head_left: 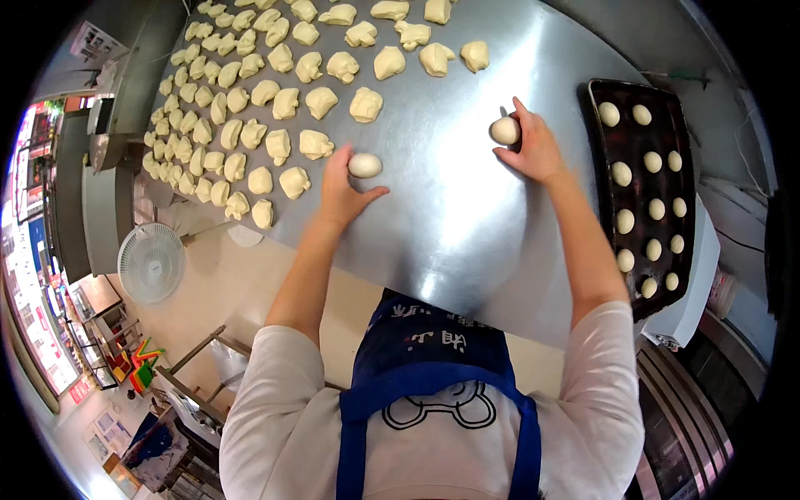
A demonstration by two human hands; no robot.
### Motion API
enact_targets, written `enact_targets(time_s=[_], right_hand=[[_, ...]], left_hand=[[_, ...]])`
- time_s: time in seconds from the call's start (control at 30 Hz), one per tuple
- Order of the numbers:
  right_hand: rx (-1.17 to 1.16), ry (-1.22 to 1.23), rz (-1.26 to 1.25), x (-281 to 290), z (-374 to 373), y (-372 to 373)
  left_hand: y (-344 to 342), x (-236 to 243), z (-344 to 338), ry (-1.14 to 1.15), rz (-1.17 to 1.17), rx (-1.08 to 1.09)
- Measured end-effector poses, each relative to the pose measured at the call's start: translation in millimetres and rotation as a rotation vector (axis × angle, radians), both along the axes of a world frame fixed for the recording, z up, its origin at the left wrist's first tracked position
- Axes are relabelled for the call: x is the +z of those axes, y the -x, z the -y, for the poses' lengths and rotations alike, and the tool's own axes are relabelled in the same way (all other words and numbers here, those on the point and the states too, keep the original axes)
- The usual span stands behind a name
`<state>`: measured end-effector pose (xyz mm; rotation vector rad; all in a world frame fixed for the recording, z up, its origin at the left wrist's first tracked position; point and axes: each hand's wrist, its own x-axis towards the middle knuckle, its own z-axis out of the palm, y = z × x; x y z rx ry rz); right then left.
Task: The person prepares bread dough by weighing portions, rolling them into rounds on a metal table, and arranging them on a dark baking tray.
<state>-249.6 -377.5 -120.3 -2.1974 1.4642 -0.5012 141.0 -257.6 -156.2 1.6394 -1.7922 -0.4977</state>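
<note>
My left hand (340, 187) is beside a smooth dough ball (365, 165) on the steel table (417, 225). Its fingers lie along the ball's left side, and the thumb is stretched away to the right. Farther right, my right hand (537, 150) curves loosely beside a second dough ball (505, 130), with thumb and fingers spread apart and not closed round it. Both balls appear to rest on the tabletop. Rough-cut dough pieces (316, 144) lie in rows left of and beyond my left hand.
At the right edge of the table stands a dark baking tray (602, 179) with several round dough balls in spaced rows. The table's near edge runs in front of my blue apron (433, 379). On the left are a standing fan (151, 263) and a wooden-framed chair (196, 367).
</note>
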Motion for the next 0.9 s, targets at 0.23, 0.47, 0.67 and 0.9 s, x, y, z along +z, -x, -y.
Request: enact_targets(time_s=[0.23,0.47,0.67,0.9], right_hand=[[-0.184,0.172,0.204,-48.6,-22.5,15.3],[-0.633,0.107,0.605,15.3,-14.0,91.1],[-1.007,0.378,0.335,-6.1,61.0,309.9],[-1.095,0.378,-0.03,-26.4,152.1,386.0]], left_hand=[[110.6,6.3,-102.2,-0.192,0.314,0.028],[209.2,-10.5,-31.5,0.118,0.539,-0.383],[256.6,-17.3,6.2,0.002,0.332,-0.441],[245.7,-13.0,12.7,0.086,0.46,-0.485]])
